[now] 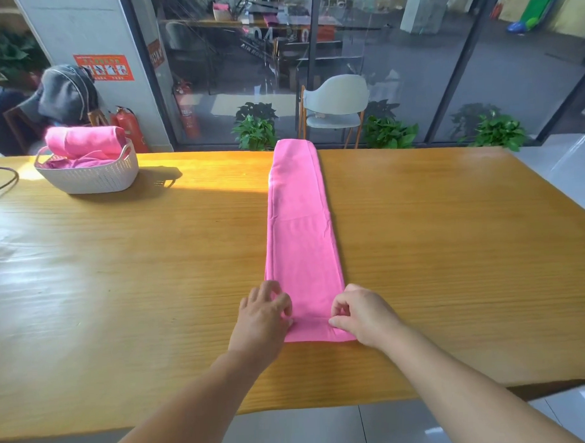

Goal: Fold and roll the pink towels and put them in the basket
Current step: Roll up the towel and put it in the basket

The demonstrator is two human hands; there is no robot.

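Pinching the pink towel (301,241) near-end fold: left hand (263,316) & right hand (360,313), fingers curled, seemingly.

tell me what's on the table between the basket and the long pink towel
Nothing: in the head view only bare wooden table lies between the basket and the towel, crossed by the basket's shadow and a band of sunlight.

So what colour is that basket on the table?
White, with a dotted openwork wall; the basket shows best in the head view.
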